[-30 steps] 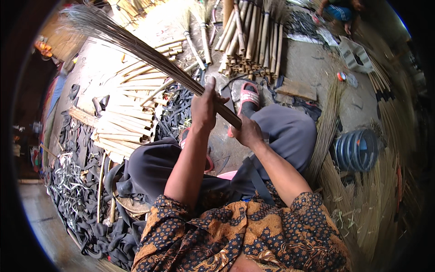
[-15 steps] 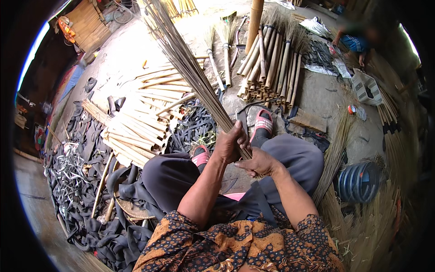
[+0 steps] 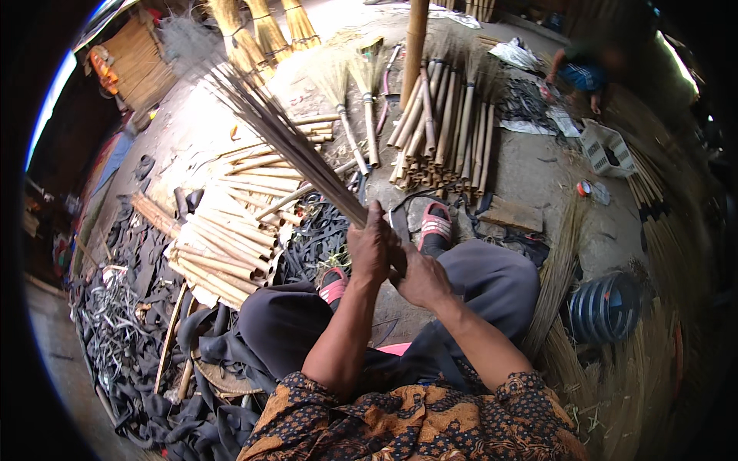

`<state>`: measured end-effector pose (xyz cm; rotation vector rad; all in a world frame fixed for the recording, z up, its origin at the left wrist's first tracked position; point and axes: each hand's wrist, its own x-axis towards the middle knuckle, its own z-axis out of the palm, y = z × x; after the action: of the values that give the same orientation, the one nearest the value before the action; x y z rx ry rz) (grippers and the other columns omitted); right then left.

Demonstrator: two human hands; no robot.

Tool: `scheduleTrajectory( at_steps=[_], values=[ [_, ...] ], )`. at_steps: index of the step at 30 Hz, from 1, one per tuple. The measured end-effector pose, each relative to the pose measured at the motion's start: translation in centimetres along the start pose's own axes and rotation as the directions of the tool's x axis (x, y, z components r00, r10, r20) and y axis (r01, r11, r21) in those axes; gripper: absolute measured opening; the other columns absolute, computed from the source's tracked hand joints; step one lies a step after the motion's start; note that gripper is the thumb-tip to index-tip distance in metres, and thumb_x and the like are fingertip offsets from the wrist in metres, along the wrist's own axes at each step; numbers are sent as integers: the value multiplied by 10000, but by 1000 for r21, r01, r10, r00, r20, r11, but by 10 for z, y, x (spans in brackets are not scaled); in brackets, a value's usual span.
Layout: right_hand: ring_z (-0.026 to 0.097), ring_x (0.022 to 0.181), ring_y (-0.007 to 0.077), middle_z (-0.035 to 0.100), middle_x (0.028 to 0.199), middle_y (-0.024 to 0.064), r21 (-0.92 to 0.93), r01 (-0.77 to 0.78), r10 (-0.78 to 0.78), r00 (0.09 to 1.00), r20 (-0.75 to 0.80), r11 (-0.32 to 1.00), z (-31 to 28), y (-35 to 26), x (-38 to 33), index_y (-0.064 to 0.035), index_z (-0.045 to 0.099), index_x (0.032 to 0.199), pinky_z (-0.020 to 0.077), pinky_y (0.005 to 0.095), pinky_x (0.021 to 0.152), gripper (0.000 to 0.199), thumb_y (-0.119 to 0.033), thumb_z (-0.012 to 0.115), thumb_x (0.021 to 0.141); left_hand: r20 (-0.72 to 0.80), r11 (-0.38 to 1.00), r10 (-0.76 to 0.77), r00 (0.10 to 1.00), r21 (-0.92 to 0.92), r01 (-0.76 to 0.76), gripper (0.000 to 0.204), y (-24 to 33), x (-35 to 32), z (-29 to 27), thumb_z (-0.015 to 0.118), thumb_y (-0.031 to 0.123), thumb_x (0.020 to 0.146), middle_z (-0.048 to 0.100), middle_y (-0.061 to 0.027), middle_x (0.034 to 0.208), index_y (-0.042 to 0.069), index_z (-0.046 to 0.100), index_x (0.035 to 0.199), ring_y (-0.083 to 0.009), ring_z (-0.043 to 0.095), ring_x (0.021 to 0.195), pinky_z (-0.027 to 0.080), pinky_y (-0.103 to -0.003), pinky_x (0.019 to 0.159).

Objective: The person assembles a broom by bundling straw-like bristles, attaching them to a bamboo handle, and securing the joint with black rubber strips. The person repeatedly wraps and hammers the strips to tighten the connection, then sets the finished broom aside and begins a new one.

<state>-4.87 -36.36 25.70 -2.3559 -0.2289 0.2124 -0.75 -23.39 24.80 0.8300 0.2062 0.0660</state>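
A long bundle of thin dry sticks [image 3: 300,154] slants up and away to the left in front of me. My left hand [image 3: 371,244] is wrapped round it a little above its lower end. Just below, my right hand [image 3: 423,275] grips the lower end, its fingers closed and close against the left hand. The far tips of the bundle fan out and blur near the top left. Most of the butt end is hidden by my right hand.
Cut bamboo tubes [image 3: 223,238] lie left of centre beside black rubber strips [image 3: 177,399]. Stick brooms with bamboo handles [image 3: 453,131] lean by a wooden post [image 3: 413,54]. Loose sticks [image 3: 557,269] and a blue plastic container [image 3: 605,307] are at right. Another person [image 3: 580,73] sits at the far right.
The stick bundle has swung further left at its far end and sits slightly lower to the left in my hands. Both hands stay closed on it. The whole view has shifted a little.
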Motion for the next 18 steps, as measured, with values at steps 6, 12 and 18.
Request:
scheduleTrajectory(
  at_steps=[6,12,18],
  values=[
    [715,996,483,741,1013,292,82,65,-86,955,285,994,-21,3,9,14,661,1164,581,524,863,439,-297,737,864,120,968,-137,983,-193,159,426,11,-5,-1,658,526,1040,361,41,606,148,525,893,-106,381,479,387,-286,482],
    [764,950,318,756,1046,211,51,107,-111,991,78,993,-40,6,-3,-4,595,1363,599,440,852,643,-473,755,953,17,947,4,1000,-323,1,514,48,24,8,598,544,1069,304,75,593,204,405,735,-71,325,467,341,-260,475],
    [632,1258,251,642,1385,152,907,267,226,909,-350,327,-40,11,11,-15,479,1514,456,394,1113,856,-729,304,1074,-84,880,55,995,-466,-88,452,80,35,24,614,492,1074,323,88,603,197,434,783,-47,343,481,368,-238,477]
  ],
)
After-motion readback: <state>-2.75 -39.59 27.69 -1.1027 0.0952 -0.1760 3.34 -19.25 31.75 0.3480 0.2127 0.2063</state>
